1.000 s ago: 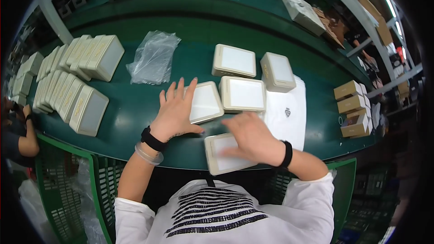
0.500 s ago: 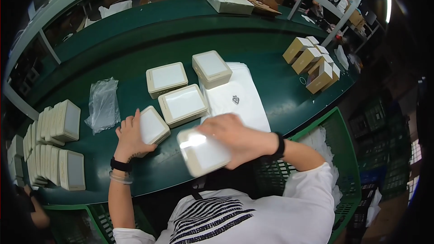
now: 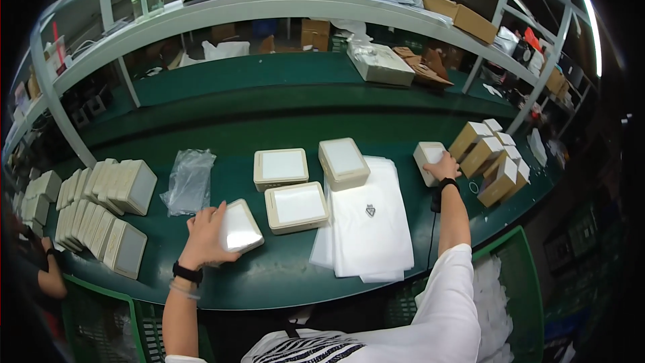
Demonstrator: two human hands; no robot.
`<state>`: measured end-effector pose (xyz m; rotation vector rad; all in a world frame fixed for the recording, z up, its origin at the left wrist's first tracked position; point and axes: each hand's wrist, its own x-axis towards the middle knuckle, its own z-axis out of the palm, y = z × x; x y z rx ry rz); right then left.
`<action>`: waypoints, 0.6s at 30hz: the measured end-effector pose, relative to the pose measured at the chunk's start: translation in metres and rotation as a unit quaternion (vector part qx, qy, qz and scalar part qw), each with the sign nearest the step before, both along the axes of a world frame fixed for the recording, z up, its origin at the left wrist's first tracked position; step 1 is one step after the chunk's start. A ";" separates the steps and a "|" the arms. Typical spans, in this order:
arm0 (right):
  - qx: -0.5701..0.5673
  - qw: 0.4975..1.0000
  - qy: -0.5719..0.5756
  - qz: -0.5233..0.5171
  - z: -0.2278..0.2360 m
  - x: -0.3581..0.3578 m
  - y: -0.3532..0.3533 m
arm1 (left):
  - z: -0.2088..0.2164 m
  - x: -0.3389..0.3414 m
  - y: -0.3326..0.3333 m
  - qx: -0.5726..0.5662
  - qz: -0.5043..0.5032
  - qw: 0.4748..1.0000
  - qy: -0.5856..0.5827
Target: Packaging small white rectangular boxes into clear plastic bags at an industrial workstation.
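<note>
Cream boxes with white panels (image 3: 295, 207) lie across a long green bench (image 3: 269, 282). Rows of upright boxes (image 3: 94, 228) fill its left end; right of centre lies a stack of flat white plastic sheets (image 3: 373, 245); brown-and-white cartons (image 3: 482, 156) cluster at the far right. Three boxes sit mid-bench, untouched. The left hand (image 3: 207, 235) grips a glossy-faced box (image 3: 242, 227) by its left side. The right hand (image 3: 444, 166), arm outstretched, grips a far box (image 3: 427, 154) just beside the cartons. Placing boxes singly seems the step in hand; the next move would call for loosening the right hand cleanly, without nudging the cartons.
</note>
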<state>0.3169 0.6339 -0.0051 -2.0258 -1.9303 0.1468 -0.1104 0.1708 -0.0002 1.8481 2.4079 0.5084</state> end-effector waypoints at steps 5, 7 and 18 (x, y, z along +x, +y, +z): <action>-0.038 0.998 -0.051 -0.010 -0.003 -0.007 0.008 | 0.064 0.022 -0.017 0.002 -0.023 1.000 0.005; 0.211 0.956 -0.009 0.202 0.017 -0.044 -0.032 | 0.082 0.039 0.002 0.001 -0.079 0.996 0.036; 0.153 0.738 0.069 0.653 0.112 -0.095 -0.221 | 0.111 0.147 0.132 0.256 -0.279 0.925 0.037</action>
